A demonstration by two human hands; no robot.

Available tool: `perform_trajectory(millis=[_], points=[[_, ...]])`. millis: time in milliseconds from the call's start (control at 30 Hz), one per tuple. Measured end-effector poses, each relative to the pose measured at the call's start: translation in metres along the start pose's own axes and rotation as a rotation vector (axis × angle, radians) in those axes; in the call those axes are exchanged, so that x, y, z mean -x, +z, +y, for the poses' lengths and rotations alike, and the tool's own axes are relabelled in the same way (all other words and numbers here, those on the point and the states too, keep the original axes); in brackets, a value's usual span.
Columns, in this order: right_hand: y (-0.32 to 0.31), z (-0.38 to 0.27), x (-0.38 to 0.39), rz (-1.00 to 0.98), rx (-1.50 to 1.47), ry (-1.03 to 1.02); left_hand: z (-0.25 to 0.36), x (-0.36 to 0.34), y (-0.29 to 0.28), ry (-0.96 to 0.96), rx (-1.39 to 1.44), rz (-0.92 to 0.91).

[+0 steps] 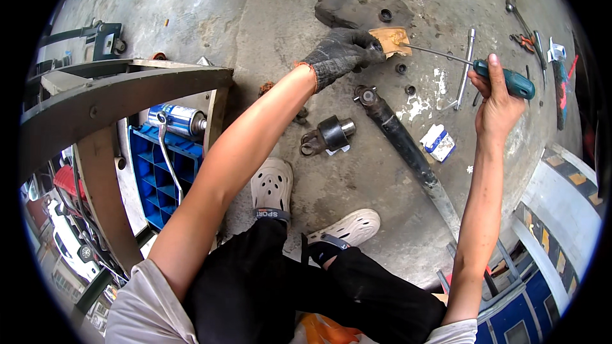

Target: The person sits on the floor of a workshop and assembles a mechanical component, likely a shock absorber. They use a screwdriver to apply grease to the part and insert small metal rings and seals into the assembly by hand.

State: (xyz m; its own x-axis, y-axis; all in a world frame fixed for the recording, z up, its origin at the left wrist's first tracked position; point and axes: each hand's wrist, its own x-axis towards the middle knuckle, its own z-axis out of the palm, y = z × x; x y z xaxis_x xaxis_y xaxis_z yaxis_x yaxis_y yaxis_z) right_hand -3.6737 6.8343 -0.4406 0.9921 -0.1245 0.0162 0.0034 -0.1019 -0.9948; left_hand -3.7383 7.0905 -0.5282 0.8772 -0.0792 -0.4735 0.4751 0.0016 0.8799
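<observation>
My left hand (346,52), in a dark knit glove, is closed with a small dark round cap (377,45) at its fingertips. Right beside them is a brown piece of paper (390,33) with a dab of yellowish grease (398,39). My bare right hand (499,103) grips the teal handle of a screwdriver (519,84), thumb laid along it. The long shaft points left, its tip at the grease. Below the hands lie a black shaft with a joint end (408,143) and a short yoke piece (328,135).
Several dark caps (385,15) lie on and around a dark slab (360,3). Wrenches (468,67) and pliers (524,43) are at right, near a white-and-blue box (438,143). A metal frame (127,92) and blue bin (150,185) stand left; a blue metal cabinet (526,306) is lower right.
</observation>
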Motion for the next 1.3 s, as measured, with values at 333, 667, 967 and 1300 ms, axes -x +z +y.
perform_trajectory(millis=[333,667,967,1300], points=[[0.008,0.0,-0.002,0.026,-0.016,0.066,-0.004,-0.006,0.003,-0.02,0.041,-0.005],[0.0,0.011,-0.009,0.019,-0.172,0.145,-0.006,-0.005,0.005,-0.001,0.035,0.024],[-0.07,0.003,-0.016,-0.011,-0.275,0.121,-0.02,-0.001,0.007,0.121,-0.043,0.043],[-0.078,-0.012,-0.006,-0.131,-0.488,0.188,-0.013,0.062,-0.013,0.463,-0.158,0.168]])
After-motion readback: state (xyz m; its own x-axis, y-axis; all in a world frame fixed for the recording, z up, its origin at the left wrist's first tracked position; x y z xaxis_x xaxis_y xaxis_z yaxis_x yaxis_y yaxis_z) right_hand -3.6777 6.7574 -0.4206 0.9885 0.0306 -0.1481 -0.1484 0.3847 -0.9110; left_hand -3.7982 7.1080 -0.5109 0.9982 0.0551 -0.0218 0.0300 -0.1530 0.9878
